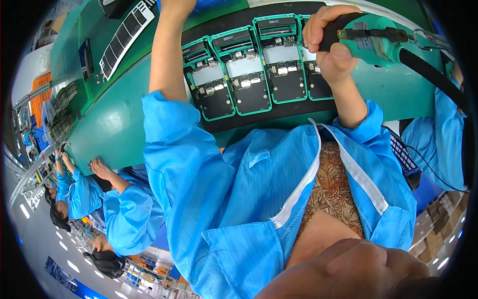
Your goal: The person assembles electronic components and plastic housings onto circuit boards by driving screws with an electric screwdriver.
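My right hand [336,47] is wrapped round a green and black electric screwdriver [371,45]. A metal hook and a thick black cable run off its right end; its tip is hidden. Below and left of this hand, several green-framed black device housings [247,92] lie side by side in a row, with white strips and silvery parts inside. They rest on a black mat [219,124]. My left hand [178,6] reaches past the row to the far edge of the view, beside a blue container [211,5]. Its fingers are cut off by the frame.
A white sheet with black rectangles [127,37] lies on the green bench [112,132] at the left, near a dark flat object [85,60]. Stacked grey trays [62,107] stand farther left. Co-workers in blue sit to the left [129,209] and right [435,134].
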The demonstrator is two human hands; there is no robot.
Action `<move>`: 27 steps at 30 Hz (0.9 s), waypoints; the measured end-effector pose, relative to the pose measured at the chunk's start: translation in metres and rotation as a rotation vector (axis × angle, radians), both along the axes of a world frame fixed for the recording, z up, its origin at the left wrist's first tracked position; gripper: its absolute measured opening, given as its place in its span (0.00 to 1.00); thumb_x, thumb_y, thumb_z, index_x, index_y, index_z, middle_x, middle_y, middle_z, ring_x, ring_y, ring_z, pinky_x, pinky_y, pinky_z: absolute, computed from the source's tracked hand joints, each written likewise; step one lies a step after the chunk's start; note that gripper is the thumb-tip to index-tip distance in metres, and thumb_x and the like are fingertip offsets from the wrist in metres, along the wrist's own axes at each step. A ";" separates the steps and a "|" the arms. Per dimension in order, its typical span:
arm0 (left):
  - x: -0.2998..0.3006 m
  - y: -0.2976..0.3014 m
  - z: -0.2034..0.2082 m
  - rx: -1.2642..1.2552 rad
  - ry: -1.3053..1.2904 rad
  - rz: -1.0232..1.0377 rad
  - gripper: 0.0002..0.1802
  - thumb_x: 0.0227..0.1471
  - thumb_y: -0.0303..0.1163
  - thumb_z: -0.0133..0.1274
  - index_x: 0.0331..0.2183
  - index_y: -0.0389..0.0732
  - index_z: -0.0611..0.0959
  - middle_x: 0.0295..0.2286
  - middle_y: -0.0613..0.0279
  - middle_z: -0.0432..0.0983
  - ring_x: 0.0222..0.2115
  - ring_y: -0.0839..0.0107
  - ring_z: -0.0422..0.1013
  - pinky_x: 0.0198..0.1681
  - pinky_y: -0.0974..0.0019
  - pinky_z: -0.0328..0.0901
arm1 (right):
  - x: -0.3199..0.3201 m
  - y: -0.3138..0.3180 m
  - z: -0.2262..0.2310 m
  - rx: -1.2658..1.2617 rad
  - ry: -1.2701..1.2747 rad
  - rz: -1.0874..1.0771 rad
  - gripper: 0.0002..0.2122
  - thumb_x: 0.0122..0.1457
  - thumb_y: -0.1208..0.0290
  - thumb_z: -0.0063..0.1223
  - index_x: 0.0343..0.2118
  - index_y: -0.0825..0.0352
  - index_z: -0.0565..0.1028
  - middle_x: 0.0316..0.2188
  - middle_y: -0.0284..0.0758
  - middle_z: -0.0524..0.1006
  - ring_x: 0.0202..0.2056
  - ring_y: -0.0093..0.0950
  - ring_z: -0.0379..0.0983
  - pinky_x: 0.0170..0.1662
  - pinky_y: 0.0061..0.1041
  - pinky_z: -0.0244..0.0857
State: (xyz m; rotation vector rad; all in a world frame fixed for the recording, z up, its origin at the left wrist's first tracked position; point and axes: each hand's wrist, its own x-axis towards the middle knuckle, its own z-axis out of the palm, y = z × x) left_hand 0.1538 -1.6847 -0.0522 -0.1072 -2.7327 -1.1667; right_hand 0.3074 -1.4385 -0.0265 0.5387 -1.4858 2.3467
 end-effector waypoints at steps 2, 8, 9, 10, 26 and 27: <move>-0.001 -0.001 -0.001 0.042 -0.016 0.007 0.06 0.47 0.28 0.58 0.26 0.35 0.79 0.19 0.61 0.76 0.20 0.74 0.70 0.23 0.69 0.64 | -0.003 0.003 -0.007 0.021 -0.017 0.038 0.30 0.44 0.49 0.68 0.38 0.66 0.64 0.19 0.32 0.67 0.18 0.21 0.64 0.21 0.17 0.59; -0.001 -0.005 -0.001 0.235 0.035 -0.025 0.05 0.49 0.27 0.57 0.28 0.35 0.79 0.20 0.62 0.76 0.21 0.76 0.70 0.24 0.72 0.64 | -0.057 -0.010 -0.057 -0.210 0.723 0.204 0.30 0.44 0.47 0.67 0.36 0.66 0.64 0.18 0.30 0.66 0.17 0.19 0.64 0.20 0.17 0.58; 0.002 -0.005 0.000 0.271 0.056 0.001 0.05 0.50 0.26 0.56 0.30 0.34 0.80 0.21 0.63 0.76 0.21 0.77 0.70 0.24 0.72 0.64 | -0.058 -0.018 -0.059 -0.436 0.733 0.312 0.30 0.43 0.46 0.67 0.36 0.66 0.64 0.17 0.29 0.66 0.17 0.19 0.64 0.20 0.17 0.58; 0.009 -0.005 0.007 0.271 0.054 0.008 0.05 0.50 0.26 0.56 0.30 0.34 0.80 0.21 0.63 0.76 0.21 0.77 0.70 0.24 0.72 0.64 | -0.046 -0.017 -0.048 -0.439 0.729 0.318 0.30 0.43 0.46 0.67 0.36 0.66 0.64 0.17 0.29 0.66 0.17 0.19 0.64 0.20 0.17 0.58; 0.186 0.076 -0.008 -0.014 0.372 -0.324 0.06 0.43 0.24 0.59 0.28 0.37 0.80 0.23 0.57 0.75 0.24 0.58 0.73 0.27 0.62 0.67 | 0.003 -0.007 0.016 -0.049 0.367 0.227 0.39 0.46 0.29 0.49 0.46 0.66 0.64 0.19 0.28 0.64 0.16 0.17 0.57 0.19 0.19 0.53; 0.187 0.076 -0.009 -0.021 0.386 -0.305 0.06 0.42 0.25 0.60 0.28 0.38 0.80 0.22 0.58 0.75 0.24 0.59 0.73 0.26 0.62 0.67 | 0.004 -0.009 0.017 -0.043 0.366 0.232 0.40 0.45 0.29 0.49 0.46 0.66 0.64 0.19 0.28 0.64 0.16 0.17 0.57 0.19 0.19 0.53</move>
